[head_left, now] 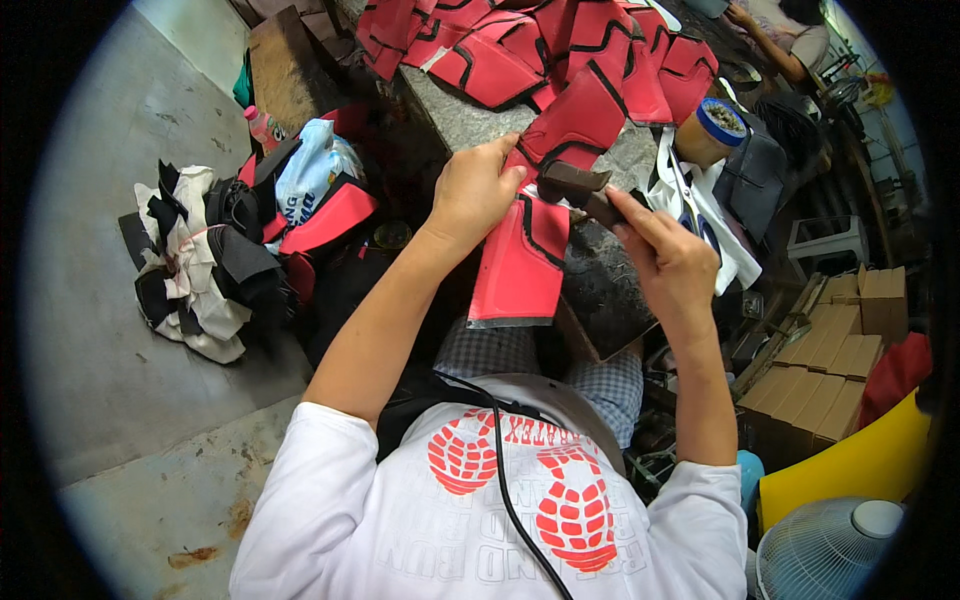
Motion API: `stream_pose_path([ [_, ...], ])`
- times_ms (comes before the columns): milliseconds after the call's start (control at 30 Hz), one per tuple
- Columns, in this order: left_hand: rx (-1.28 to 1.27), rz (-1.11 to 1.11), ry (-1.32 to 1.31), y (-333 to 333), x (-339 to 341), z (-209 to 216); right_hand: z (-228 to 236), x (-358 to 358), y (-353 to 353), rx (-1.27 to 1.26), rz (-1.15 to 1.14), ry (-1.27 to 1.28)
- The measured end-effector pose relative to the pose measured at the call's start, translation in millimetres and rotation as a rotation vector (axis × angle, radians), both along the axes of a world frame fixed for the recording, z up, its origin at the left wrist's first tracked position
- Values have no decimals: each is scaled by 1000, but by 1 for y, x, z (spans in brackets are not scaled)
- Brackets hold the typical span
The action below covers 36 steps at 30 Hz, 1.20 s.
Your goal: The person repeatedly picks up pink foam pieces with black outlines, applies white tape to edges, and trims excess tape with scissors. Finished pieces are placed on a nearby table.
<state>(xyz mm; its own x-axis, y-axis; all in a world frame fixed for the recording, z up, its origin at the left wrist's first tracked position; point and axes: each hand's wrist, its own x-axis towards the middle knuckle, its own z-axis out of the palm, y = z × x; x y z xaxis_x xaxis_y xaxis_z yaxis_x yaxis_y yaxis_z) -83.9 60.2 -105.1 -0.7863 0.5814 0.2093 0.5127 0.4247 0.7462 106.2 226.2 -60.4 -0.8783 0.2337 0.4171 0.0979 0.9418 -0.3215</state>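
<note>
My left hand [478, 192] pinches the edge of a red panel [516, 275] with a black trim line, which hangs over the near edge of the work surface. A second red panel [582, 115] of the same kind meets it at the fingertips; whether the two are joined I cannot tell. In my right hand [668, 262] is a hammer [572, 182] with a dark, worn head, gripped by its short handle with the forefinger stretched along it. The head lies right over the place where the panels meet. Beneath is a dark block [612, 300].
Many similar red panels [500, 65] are heaped on the stone slab [440, 105]. At the right stand a blue-rimmed jar [708, 133] and blue-handled scissors [702, 225]. Scraps [190, 265] and a plastic bag [312, 172] lie left. Cartons [820, 360] and a fan [830, 555] stand lower right. Another person's arm [775, 45] shows far right.
</note>
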Motion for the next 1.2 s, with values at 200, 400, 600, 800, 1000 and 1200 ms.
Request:
stream_pose_path([
  [200,4,9,10,2,-2,-2,3,-16,-11,-211,74,205],
  [400,-6,45,36,4,-1,0,14,-3,4,158,22,-30],
  [600,-36,7,66,7,-4,13,-2,2,7,-220,91,209],
  [800,-86,4,98,10,-10,22,16,18,21,35,-29,87],
  [1000,-44,20,48,11,-14,14,-15,9,15,-203,64,128],
  [1200,99,21,-271,-3,-26,12,-22,34,23,-98,-8,63],
])
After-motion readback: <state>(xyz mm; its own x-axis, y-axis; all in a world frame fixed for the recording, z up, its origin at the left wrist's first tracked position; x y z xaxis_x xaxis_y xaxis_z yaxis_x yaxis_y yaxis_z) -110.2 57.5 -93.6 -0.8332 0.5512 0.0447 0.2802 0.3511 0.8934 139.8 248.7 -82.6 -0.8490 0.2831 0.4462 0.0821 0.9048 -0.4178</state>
